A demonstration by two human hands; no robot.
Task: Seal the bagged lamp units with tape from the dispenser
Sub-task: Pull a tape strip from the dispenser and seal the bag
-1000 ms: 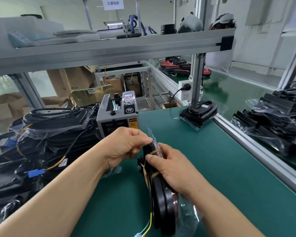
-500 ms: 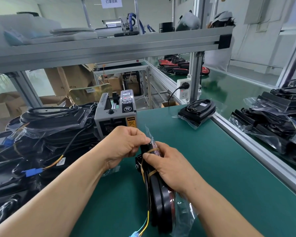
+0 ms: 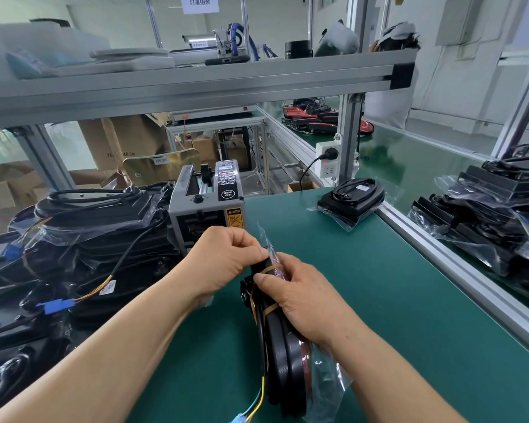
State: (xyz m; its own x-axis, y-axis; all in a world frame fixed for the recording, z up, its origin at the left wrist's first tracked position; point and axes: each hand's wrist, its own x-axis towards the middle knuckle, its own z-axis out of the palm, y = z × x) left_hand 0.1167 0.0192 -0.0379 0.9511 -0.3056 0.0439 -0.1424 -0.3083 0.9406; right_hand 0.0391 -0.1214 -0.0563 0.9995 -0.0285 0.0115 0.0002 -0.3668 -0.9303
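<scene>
A black lamp unit [image 3: 287, 370] in a clear plastic bag stands on edge on the green mat, with yellow and green wires trailing from its near end. My right hand [image 3: 299, 297] grips its top from the right side. With curled fingers my left hand [image 3: 226, 254] pinches the bag's folded top edge on the left. The grey tape dispenser [image 3: 206, 209] sits just behind my left hand. A sealed bagged lamp unit [image 3: 353, 196] lies flat at the far right of the mat.
A heap of bagged lamp units with cables [image 3: 74, 239] fills the left side. More bagged units [image 3: 489, 215] lie beyond the aluminium rail [image 3: 458, 270] on the right. An aluminium shelf [image 3: 196, 83] spans overhead, and a socket [image 3: 327, 160] is fixed to its post.
Both hands stay on the bagged lamp's top. The fingers have shifted slightly along the folded bag edge, and the view has moved a little.
</scene>
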